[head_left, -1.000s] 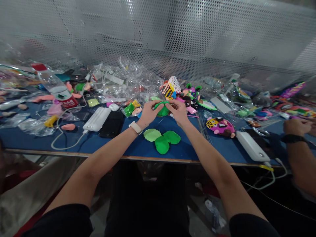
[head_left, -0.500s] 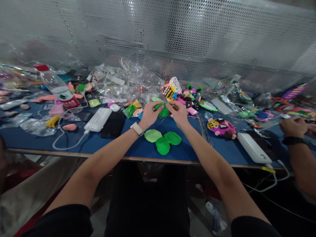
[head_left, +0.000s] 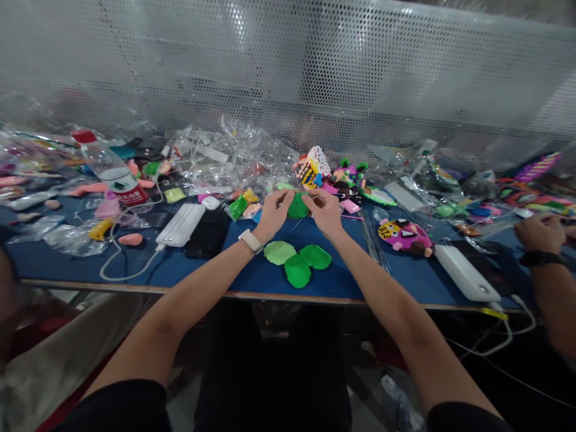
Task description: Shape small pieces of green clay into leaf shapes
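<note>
Holding a lump of green clay (head_left: 297, 206) between both hands, you are pinching it just above the blue table (head_left: 189, 267), past the three flat green clay discs (head_left: 297, 263) that are lying touching one another near the front edge. Your left hand (head_left: 272, 211) is curling its fingers around the lump's left side and your right hand (head_left: 324, 211) is closing thumb and fingertips on its right side; your fingers are hiding much of the lump, so its full shape is hard to make out. Something thin is showing below your right hand, too fine to identify. Behind your hands, crumpled clear plastic wrap (head_left: 234, 159) is blurring whatever is lying under it, and the colourful clay figures (head_left: 335, 174) are overlapping one another. A co-worker's hand (head_left: 540, 234) is reaching in at the right border, with the arm being cut off by the frame. Bare blue surface is lying open on both sides of the discs, bounded by a black phone (head_left: 207, 234) on the left and a white power bank (head_left: 465, 273) on the right.
</note>
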Motion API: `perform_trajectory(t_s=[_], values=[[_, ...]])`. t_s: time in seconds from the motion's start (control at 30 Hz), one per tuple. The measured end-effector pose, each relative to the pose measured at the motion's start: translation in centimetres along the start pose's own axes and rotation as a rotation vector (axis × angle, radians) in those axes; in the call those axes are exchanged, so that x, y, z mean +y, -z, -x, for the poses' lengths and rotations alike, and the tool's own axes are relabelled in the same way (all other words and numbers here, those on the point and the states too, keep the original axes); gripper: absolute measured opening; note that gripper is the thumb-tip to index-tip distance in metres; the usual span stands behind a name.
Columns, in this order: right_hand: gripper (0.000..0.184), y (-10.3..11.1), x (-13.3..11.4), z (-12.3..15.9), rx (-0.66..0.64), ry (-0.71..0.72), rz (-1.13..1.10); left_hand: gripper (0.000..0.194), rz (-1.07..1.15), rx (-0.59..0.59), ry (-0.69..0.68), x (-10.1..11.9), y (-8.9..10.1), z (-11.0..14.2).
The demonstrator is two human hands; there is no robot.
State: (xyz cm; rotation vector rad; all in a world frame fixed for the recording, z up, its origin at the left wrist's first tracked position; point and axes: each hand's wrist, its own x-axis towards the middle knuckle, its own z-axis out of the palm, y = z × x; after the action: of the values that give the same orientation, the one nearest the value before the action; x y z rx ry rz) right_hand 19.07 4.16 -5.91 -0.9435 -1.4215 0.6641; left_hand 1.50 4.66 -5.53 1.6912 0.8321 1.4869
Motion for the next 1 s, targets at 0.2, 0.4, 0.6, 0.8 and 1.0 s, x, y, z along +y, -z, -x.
perform_trajectory(t_s=[0.2,0.4,0.6,0.8,1.0], values=[[0.056,0.3,-0.1,0.1,-0.031,0.016,0.080,0.050,-0.046,0.022,0.004,-1.0,0.1,-0.5],[0.056,-0.1,0.0,0.3,-0.017,-0.073,0.002,0.050,-0.094,0.009,-0.029,-0.7,0.2,-0.4],[0.056,-0.3,0.4,0.1,0.060,-0.088,-0.067,0.066,0.178,0.009,0.210,-1.5,-0.5,0.0],[0.058,0.1,1.1,-0.1,0.086,-0.098,-0.121,0.067,0.467,-0.100,0.374,-1.8,-0.6,0.4],[0.059,0.2,0.9,0.4,0.021,-0.101,-0.063,0.068,0.401,-0.062,0.333,-1.2,-0.5,0.6]])
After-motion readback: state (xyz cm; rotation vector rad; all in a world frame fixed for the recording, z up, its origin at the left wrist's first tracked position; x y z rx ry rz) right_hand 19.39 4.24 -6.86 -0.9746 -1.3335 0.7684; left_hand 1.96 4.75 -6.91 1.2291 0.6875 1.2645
